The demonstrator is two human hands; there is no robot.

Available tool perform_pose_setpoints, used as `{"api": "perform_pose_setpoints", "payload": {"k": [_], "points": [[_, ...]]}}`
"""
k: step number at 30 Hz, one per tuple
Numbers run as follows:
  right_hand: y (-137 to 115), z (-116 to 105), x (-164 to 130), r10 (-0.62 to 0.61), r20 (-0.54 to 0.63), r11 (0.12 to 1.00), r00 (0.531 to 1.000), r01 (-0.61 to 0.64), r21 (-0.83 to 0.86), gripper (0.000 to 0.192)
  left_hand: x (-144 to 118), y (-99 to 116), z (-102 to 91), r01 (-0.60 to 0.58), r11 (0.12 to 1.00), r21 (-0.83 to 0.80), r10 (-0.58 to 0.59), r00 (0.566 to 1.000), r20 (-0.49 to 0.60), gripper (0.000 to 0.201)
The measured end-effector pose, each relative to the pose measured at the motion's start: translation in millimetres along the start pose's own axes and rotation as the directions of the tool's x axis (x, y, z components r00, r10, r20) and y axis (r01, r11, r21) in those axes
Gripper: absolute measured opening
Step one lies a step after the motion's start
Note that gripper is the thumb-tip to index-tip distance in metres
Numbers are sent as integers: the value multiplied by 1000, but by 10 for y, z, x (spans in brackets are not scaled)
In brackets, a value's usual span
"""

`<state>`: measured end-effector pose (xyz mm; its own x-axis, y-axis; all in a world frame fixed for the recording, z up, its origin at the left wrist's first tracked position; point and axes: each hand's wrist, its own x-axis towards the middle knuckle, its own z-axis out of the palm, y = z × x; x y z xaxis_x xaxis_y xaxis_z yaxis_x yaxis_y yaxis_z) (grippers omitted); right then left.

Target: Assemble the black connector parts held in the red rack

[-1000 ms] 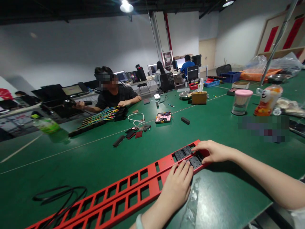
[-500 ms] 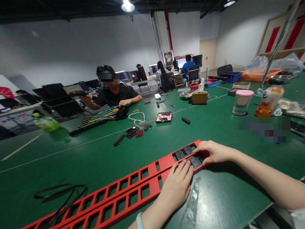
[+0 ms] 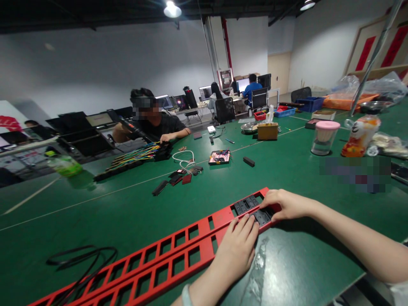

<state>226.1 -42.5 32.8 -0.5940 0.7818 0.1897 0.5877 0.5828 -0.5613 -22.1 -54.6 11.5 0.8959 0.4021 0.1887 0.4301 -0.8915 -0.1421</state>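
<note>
Left hand flat, open, steadying red frame near tabletop front edge; right hand fingers pressing black inserts into slots, clamped on nothing.

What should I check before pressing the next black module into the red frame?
1. Left hand flat on the red frame, steadying it: ok.
2. Right hand at the frame's far end, fingers over the black modules: ok.
3. Modules seated flush in their slots: cannot tell, the fingers cover part of them.
4. Open slots along the frame toward the near end: ok, they look unobstructed.
5. Black cable lies across the frame's near end: not ok if the frame must slide.
6. Spare module in either hand: cannot tell, nothing shows in either.
</note>
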Motion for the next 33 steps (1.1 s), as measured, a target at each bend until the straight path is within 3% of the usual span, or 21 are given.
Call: {"api": "perform_pose_setpoints", "payload": {"k": [11,33], "points": [[-21,-36,-9,-75,29,997,997,76,-9,31,2,3,-5,3,1000,-7,-3,1000,8,46],[34,-7,-17,-78,71,994,994,83,-73,36,8,15,-19,13,1000,-26,-12,999,30,44]]}}
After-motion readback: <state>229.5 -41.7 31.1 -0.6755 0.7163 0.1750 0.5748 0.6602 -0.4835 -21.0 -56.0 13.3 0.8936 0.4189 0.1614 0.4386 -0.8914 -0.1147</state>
